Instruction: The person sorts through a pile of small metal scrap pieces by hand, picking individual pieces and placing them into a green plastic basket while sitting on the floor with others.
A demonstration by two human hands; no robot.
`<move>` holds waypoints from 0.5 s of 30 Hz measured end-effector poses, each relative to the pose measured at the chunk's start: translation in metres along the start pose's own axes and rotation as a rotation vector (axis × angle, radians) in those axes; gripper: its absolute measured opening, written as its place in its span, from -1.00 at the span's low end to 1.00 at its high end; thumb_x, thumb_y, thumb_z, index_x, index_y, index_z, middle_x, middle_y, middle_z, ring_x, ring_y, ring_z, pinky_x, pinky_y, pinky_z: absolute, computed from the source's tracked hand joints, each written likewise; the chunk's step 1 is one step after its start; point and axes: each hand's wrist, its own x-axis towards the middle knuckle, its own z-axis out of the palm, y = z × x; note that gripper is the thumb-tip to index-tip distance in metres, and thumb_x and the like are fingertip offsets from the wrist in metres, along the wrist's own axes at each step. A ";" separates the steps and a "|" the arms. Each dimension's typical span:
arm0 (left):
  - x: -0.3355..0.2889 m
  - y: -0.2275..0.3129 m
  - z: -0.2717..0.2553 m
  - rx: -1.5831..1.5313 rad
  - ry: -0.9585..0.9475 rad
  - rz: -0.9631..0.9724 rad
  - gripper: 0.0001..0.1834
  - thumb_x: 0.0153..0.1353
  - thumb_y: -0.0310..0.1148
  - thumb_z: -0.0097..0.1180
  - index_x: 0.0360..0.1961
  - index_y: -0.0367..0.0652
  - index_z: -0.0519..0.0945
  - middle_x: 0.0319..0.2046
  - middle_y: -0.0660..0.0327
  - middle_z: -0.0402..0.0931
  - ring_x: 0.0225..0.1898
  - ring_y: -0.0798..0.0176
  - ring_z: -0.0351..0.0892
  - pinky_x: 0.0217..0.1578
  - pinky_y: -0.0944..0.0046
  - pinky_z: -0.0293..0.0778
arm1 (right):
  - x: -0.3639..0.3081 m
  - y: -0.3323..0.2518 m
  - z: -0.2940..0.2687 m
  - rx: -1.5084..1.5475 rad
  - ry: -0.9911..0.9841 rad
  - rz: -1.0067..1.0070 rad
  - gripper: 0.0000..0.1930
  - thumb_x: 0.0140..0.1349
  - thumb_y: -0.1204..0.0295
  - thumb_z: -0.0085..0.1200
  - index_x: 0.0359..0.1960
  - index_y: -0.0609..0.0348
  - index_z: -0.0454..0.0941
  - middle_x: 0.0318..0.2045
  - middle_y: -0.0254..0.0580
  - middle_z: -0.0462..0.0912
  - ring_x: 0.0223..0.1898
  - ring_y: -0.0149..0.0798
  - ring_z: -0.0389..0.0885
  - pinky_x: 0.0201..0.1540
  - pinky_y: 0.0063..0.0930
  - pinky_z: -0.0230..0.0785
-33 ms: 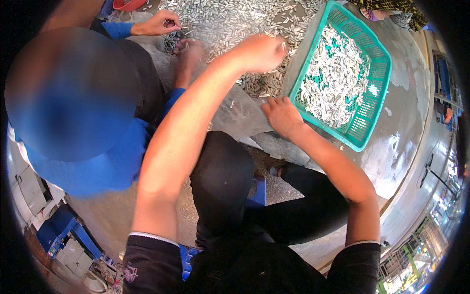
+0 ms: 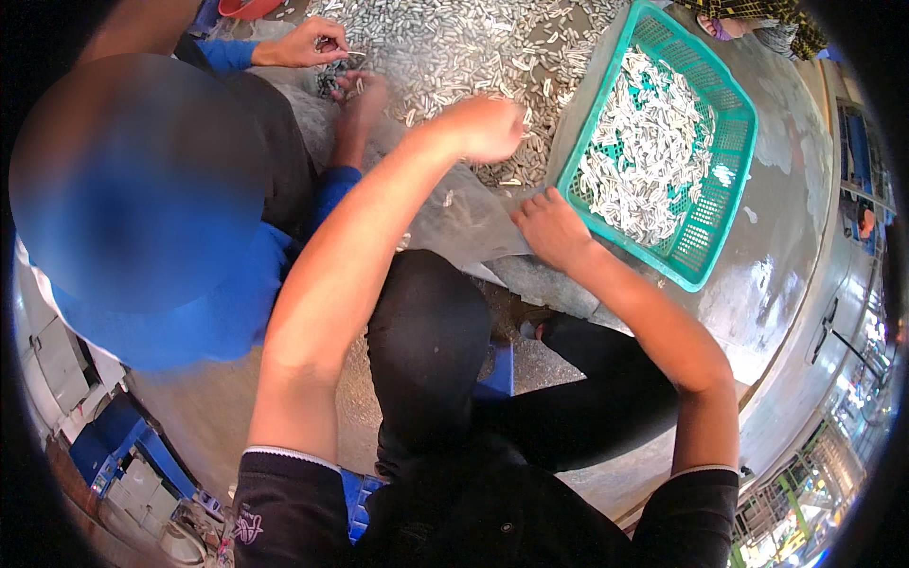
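Observation:
My left hand [image 2: 485,129] is over the near edge of a wide pile of small oblong grey and whitish pieces [image 2: 454,57]. Its fingers curl inward, and whatever they hold is hidden beneath them. Beside the near left corner of a green plastic basket [image 2: 698,270] rests my right hand [image 2: 554,229], fingers spread apart and lying low at the pile's edge. Many of the paler oblong pieces [image 2: 644,142] fill the basket's bottom. A crumpled clear plastic sheet [image 2: 454,222] lies between the pile and my knees.
A person in a blue top [image 2: 189,331] sits close at my left; their hands [image 2: 312,43] work over the pile, one with a thin piece. A red bowl [image 2: 248,8] stands at the far left. Another person's foot [image 2: 715,26] shows beyond the basket.
My left hand has moved nearer to me and to the left, away from the basket's side. My right hand has shifted only slightly. The co-worker's lower hand has moved a little.

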 end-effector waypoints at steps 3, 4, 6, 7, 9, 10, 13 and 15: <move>-0.035 -0.036 0.074 0.040 -0.334 -0.015 -0.63 0.13 -0.27 0.02 -0.07 -0.16 0.61 -0.13 -0.05 0.60 -0.07 -0.10 0.58 -0.03 0.03 0.46 | -0.013 0.015 0.004 -0.256 -0.004 -0.252 -0.76 0.25 0.36 -0.10 -0.19 0.10 0.62 -0.13 -0.12 0.66 -0.02 -0.17 0.58 0.25 -0.09 0.16; -0.046 -0.045 0.087 0.050 -0.460 -0.080 -0.60 0.12 -0.26 0.02 -0.03 -0.16 0.60 -0.11 -0.06 0.60 -0.05 -0.10 0.58 -0.01 0.03 0.45 | -0.006 0.010 -0.010 -0.250 -0.120 -0.243 -0.77 0.18 0.38 -0.01 -0.17 0.08 0.61 -0.18 -0.12 0.66 -0.06 -0.17 0.61 0.20 -0.14 0.23; -0.064 -0.061 0.110 0.122 -0.590 -0.148 -0.59 0.09 -0.25 0.02 -0.05 -0.18 0.61 -0.07 -0.06 0.58 -0.03 -0.08 0.57 0.00 0.05 0.44 | 0.011 0.004 -0.017 -0.236 -0.229 -0.241 -0.75 0.11 0.39 0.07 -0.15 0.06 0.60 -0.24 -0.11 0.67 -0.10 -0.16 0.63 0.15 -0.19 0.30; -0.069 -0.060 0.111 0.190 -0.709 -0.204 -0.57 0.06 -0.23 0.02 -0.07 -0.21 0.62 -0.04 -0.05 0.56 0.00 -0.06 0.55 0.02 0.07 0.44 | 0.021 0.005 -0.014 -0.065 -0.146 -0.125 -0.78 0.12 0.35 0.07 -0.22 0.08 0.62 -0.26 -0.09 0.67 -0.14 -0.12 0.65 0.08 -0.20 0.37; -0.070 -0.048 0.105 0.127 -0.633 -0.287 -0.56 0.07 -0.22 0.03 -0.07 -0.23 0.62 -0.04 -0.05 0.57 0.00 -0.06 0.56 0.02 0.07 0.44 | 0.032 0.007 -0.008 0.107 -0.057 -0.006 -0.79 0.13 0.31 0.07 -0.28 0.09 0.65 -0.28 -0.07 0.68 -0.18 -0.08 0.67 0.01 -0.22 0.44; -0.068 -0.042 0.100 0.056 -0.551 -0.360 -0.55 0.07 -0.20 0.03 -0.07 -0.25 0.62 -0.05 -0.05 0.57 0.00 -0.06 0.56 0.02 0.07 0.44 | 0.036 0.009 -0.006 0.139 -0.068 -0.012 -0.78 0.13 0.28 0.07 -0.31 0.13 0.65 -0.28 -0.03 0.68 -0.19 -0.05 0.67 -0.05 -0.22 0.48; -0.070 -0.059 0.113 -0.066 -0.274 -0.568 -0.54 0.08 -0.15 0.07 -0.13 -0.30 0.62 -0.10 -0.10 0.58 -0.02 -0.09 0.56 0.01 0.09 0.44 | 0.046 -0.004 0.000 0.199 -0.073 0.005 -0.72 0.13 0.24 0.08 -0.32 0.20 0.65 -0.29 -0.01 0.68 -0.18 -0.02 0.67 -0.10 -0.20 0.51; -0.064 -0.064 0.122 -0.255 -0.119 -0.609 -0.59 0.16 -0.15 0.06 -0.17 -0.31 0.60 -0.24 -0.04 0.60 -0.15 0.05 0.60 -0.14 0.14 0.50 | 0.050 -0.014 0.005 0.230 -0.083 0.032 -0.69 0.13 0.22 0.09 -0.30 0.22 0.64 -0.29 -0.01 0.68 -0.18 -0.02 0.67 -0.08 -0.18 0.50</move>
